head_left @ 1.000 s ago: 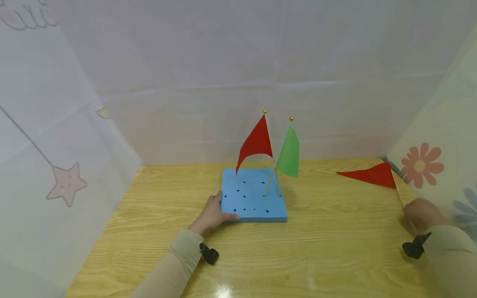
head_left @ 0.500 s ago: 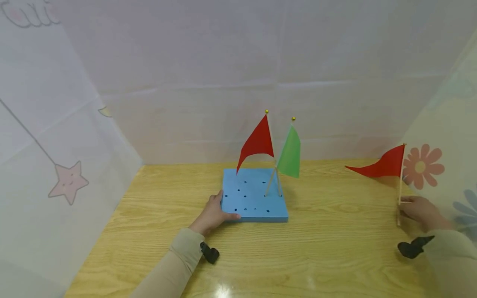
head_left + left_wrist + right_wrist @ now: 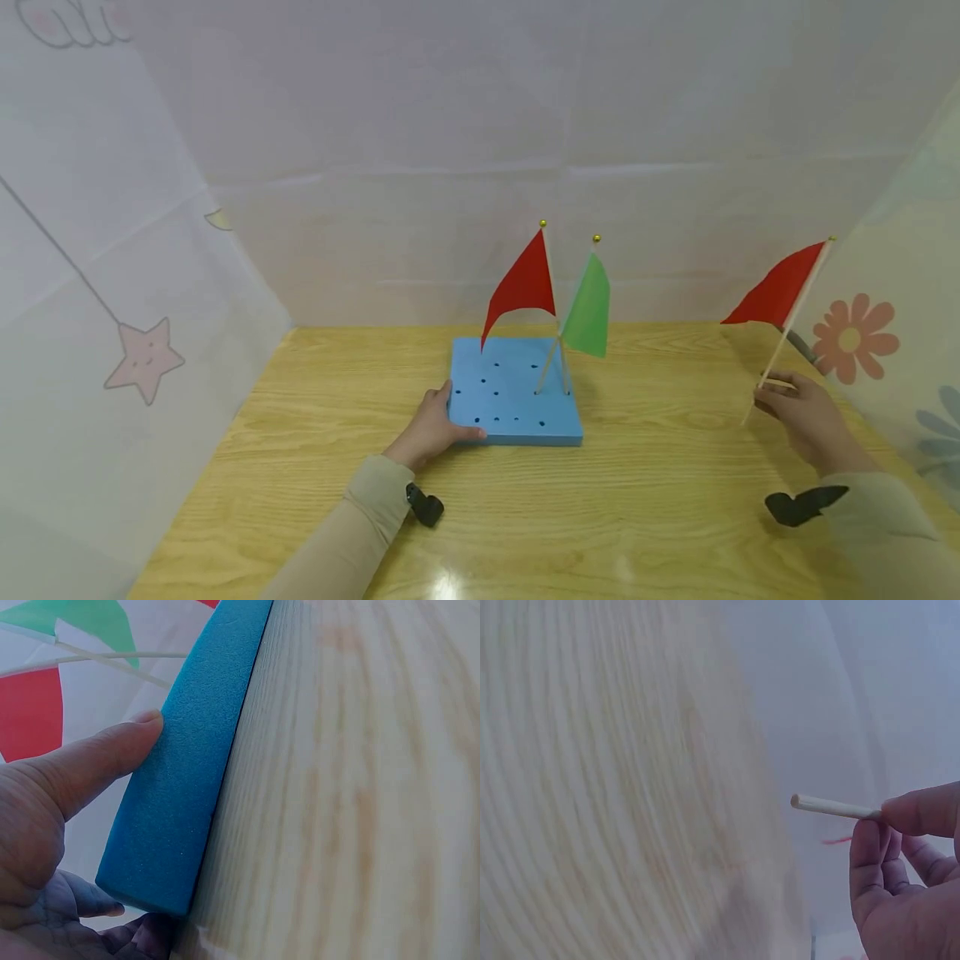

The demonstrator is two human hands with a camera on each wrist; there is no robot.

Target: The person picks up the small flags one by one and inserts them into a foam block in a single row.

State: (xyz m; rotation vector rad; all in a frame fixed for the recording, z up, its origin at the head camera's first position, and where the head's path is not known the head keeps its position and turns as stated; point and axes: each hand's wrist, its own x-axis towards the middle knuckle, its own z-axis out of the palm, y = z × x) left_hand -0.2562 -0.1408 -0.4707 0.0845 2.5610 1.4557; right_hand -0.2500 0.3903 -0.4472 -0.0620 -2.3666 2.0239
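The blue board [image 3: 514, 385], dotted with small holes, lies flat on the table. My left hand [image 3: 429, 429] grips its near left corner; in the left wrist view the thumb [image 3: 112, 757] presses the board's blue edge [image 3: 176, 772] and the other fingers bend round the end. A red flag [image 3: 525, 282] and a green flag [image 3: 589, 310] stand in holes on the board's right side, their sticks crossing. At the right, my right hand [image 3: 810, 417] pinches the stick of another red flag [image 3: 777, 287], tilted with its gold tip up. The stick's bare lower end [image 3: 829, 806] juts past my fingertips.
The wooden table [image 3: 660, 492] runs from the board to the flag at the right. Printed white cloth [image 3: 420, 200] walls the back and both sides. A dark object [image 3: 799, 343] lies at the table's right edge, partly behind the flag stick.
My right hand has raised the red flag from lying low to a raised slant and moved it leftward, its grip shifting to a fingertip pinch. My left hand stays on the board.
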